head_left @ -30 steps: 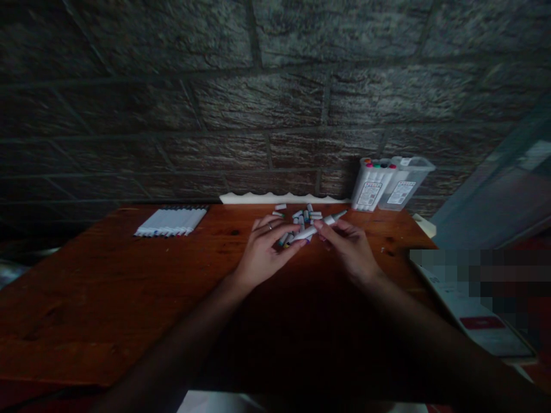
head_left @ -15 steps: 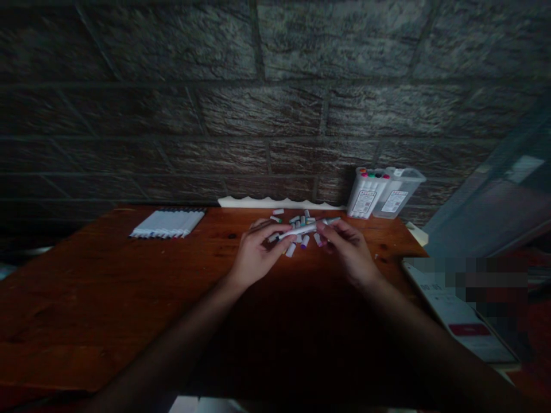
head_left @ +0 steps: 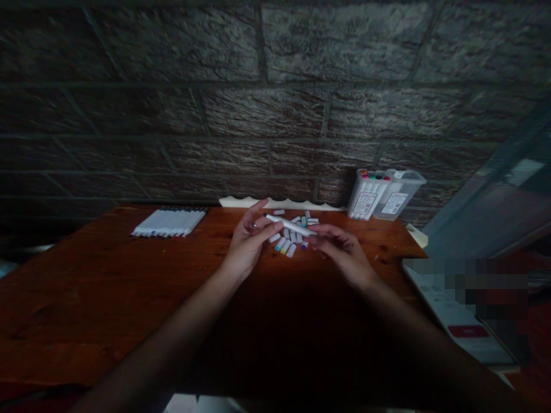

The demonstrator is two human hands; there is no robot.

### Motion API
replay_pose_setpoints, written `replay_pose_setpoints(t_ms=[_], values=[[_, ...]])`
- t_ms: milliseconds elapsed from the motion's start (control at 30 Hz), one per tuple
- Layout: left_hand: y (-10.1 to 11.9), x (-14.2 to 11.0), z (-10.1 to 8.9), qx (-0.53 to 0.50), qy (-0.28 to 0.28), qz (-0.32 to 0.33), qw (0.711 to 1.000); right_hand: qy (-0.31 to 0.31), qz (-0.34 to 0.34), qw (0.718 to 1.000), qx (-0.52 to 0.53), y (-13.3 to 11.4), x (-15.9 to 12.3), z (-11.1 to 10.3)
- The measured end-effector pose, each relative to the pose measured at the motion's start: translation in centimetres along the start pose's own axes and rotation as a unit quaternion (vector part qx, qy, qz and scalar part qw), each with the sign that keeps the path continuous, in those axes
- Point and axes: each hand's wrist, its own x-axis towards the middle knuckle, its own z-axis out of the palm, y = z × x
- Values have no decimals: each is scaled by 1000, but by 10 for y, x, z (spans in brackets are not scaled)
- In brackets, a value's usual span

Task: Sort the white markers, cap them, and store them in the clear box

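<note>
Between my two hands is a white marker (head_left: 293, 225) with a dark upper-left end, sloping down to the right. My left hand (head_left: 252, 238) pinches it near that dark end, its index finger raised off the barrel. Thumb and fingers of my right hand (head_left: 342, 246) close around the lower right end, so that end is partly hidden. Below and behind the marker, several loose marker caps (head_left: 291, 250) with coloured ends lie scattered on the wooden table (head_left: 107, 292).
A row of white markers (head_left: 170, 222) lies side by side at the left. Against the stone wall (head_left: 275, 109) stand a clear case of markers (head_left: 365, 198) and an open clear case (head_left: 396, 201). A white wavy-edged strip (head_left: 279, 203) runs along the back. A tablet-like device (head_left: 456, 315) lies at the right.
The marker has turned: its left end has risen and its right end has dropped. My left index finger has lifted from it, and more of the caps show beneath.
</note>
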Motion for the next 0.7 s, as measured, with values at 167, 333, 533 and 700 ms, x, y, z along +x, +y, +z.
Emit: replay_pose_setpoints(t_ms=[167, 333, 533, 700], values=[[4, -3, 4, -66, -20, -20, 997, -71, -26, 994, -84, 11, -3, 5], [5, -7, 6, -99, -51, -35, 993, -112, -42, 980, -157, 15, -8, 9], [5, -8, 5, -99, -69, -24, 992, -124, -18, 978, -165, 9, -11, 9], [6, -9, 4, -103, -89, -30, 990, -146, 0, 979, -140, 1, -14, 16]])
